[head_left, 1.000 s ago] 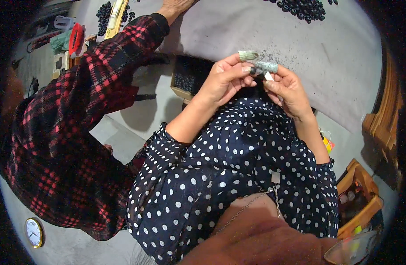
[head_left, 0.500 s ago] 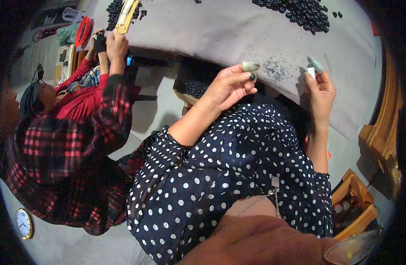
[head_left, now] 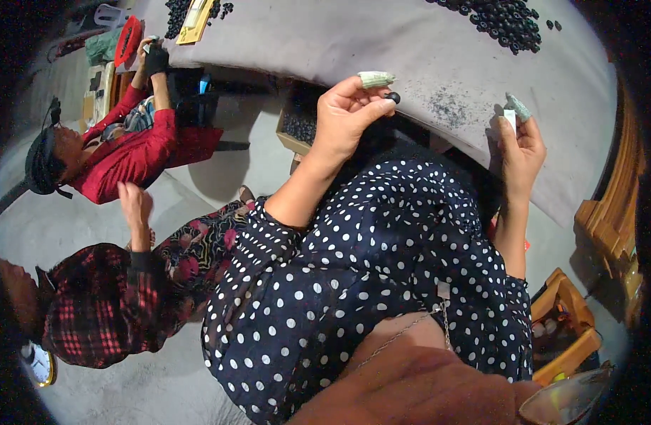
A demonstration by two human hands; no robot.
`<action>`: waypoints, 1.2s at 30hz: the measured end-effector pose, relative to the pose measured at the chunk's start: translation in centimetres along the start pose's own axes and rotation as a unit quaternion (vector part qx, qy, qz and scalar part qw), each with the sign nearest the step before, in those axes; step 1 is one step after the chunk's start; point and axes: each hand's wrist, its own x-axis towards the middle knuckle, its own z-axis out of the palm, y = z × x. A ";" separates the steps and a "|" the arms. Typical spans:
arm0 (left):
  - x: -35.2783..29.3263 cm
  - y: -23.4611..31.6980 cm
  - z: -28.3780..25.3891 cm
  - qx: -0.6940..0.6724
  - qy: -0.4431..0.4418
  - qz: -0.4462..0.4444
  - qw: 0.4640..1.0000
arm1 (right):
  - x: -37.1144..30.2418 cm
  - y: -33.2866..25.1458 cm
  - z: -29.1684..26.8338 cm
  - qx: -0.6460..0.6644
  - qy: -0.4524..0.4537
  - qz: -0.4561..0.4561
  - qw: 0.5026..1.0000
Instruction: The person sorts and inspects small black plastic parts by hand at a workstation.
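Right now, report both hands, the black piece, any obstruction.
Left hand pinches round black piece. Right hand apart, holds small white piece. Nothing visibly blocking; dark specks on grey cloth.

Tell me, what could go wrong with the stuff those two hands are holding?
The left hand holds the round black piece just at its fingertips, so it might slip and drop.

The small white thing pinched in the right hand could fall too.

Dark crumbs lie near the edge of the table, so a sleeve or hand might brush some off.
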 end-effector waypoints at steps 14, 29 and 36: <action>-1.4 -6.3 -12.3 -0.054 0.283 -0.009 0.958 | -0.2 0.0 0.3 -0.006 0.012 -0.020 1.000; -1.8 -14.0 -18.8 0.072 0.284 -0.227 0.929 | -0.6 -1.9 0.6 -0.068 -0.025 -0.022 0.997; -3.2 -5.2 -9.4 0.315 0.168 0.122 0.926 | -3.0 -11.3 7.3 -0.032 -0.442 -0.192 0.876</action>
